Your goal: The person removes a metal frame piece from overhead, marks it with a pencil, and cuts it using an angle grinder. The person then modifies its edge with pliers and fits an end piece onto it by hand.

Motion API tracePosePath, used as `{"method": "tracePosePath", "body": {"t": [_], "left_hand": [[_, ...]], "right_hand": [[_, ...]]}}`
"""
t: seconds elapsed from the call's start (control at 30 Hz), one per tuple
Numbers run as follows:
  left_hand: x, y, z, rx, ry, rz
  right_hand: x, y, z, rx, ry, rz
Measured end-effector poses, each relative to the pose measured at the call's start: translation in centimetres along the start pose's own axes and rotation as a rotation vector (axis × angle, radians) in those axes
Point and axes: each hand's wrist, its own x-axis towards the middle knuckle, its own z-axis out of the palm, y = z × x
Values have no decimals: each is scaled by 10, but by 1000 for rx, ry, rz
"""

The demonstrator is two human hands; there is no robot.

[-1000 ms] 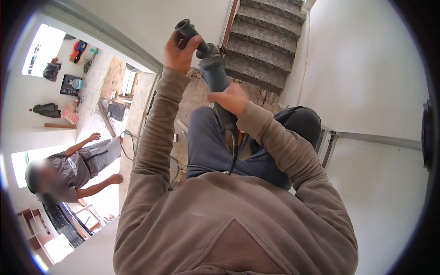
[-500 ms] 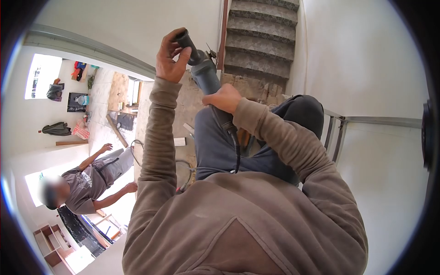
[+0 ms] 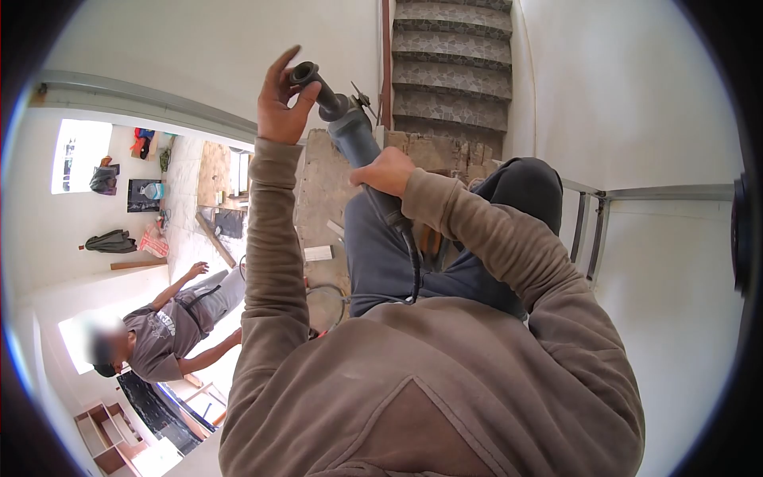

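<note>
A dark blue-grey angle grinder (image 3: 357, 141) stands out over my lap, its cord (image 3: 413, 262) running back between my legs. My right hand (image 3: 386, 172) is wrapped round its body. At its far end a black side handle (image 3: 324, 94) sticks out up and to the left. My left hand (image 3: 283, 107) is beside the handle's flanged end, fingers apart and the forefinger stretched up. The left thumb lies against or close to the handle; whether it touches I cannot tell. The disc end (image 3: 363, 102) shows nearly edge-on and is hard to make out.
Patterned stairs (image 3: 451, 75) rise ahead beyond a broken floor edge (image 3: 445, 151). A metal railing (image 3: 588, 215) runs at the right. Cables (image 3: 327, 290) and a white block (image 3: 318, 253) lie on the floor at my left. Another person (image 3: 171, 326) is in the room on the left.
My left fingers have come off the side handle's end and spread apart. My right hand keeps its grip on the angle grinder. The view has shifted slightly.
</note>
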Motion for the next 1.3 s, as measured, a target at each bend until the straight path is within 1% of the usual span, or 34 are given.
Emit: {"method": "tracePosePath", "body": {"t": [0.03,0.13,0.23,0.3,0.33,0.43,0.47,0.57,0.6,0.7,0.73,0.77,0.8,0.83,0.87,0.9,0.93,0.97,1.0,1.07,1.1,1.17,1.27,1.3], "left_hand": [[1,6,0,-119,-15,-39],[4,1,-9,225,-79,81],[8,3,-13,432,-138,-7],[9,13,-13,228,-158,-29],[11,19,-13,127,-167,-36],[14,25,-13,345,-201,110],[10,31,-10,517,-188,149],[10,29,-9,565,-131,59],[11,30,-12,535,-184,83],[10,31,-14,18,-205,-23],[11,17,-18,13,-200,-22],[9,13,-19,138,-206,-7],[8,25,-13,302,-136,-20],[9,25,-11,347,-84,-59],[9,22,-10,306,-40,-37],[10,26,-10,347,-14,-27],[10,20,-9,353,-2,-5],[12,21,-9,381,-41,-6],[13,34,-12,307,-130,10],[12,28,-14,233,-208,-71],[12,11,-15,180,-220,18],[1,15,-11,300,-154,22],[0,20,-5,462,-105,-157],[0,16,-2,359,-75,-76]], "right_hand": [[0,0,0,2,-1,1],[-1,-1,1,8,-5,2],[-4,-3,-2,7,-32,22],[-3,-6,-5,-15,-90,55],[-2,-5,-4,-3,-56,36],[3,6,7,27,8,-7],[6,9,8,35,8,-13],[2,4,4,50,9,-33],[0,3,3,57,11,-38],[6,8,2,93,-91,14],[9,11,5,113,-68,-8],[11,13,7,127,-48,-38],[13,18,7,168,-57,-15],[14,19,8,201,-78,1],[3,7,3,259,-98,-24],[-9,-5,-2,313,-130,-43],[-9,-4,-3,335,-144,-16],[-7,-4,-3,351,-158,14],[-12,-8,-5,379,-182,19],[-11,-9,-5,395,-209,25],[-6,-3,-4,382,-209,29],[-2,1,-5,349,-196,33],[1,0,-4,307,-191,34],[-1,-2,-4,304,-198,34]]}}
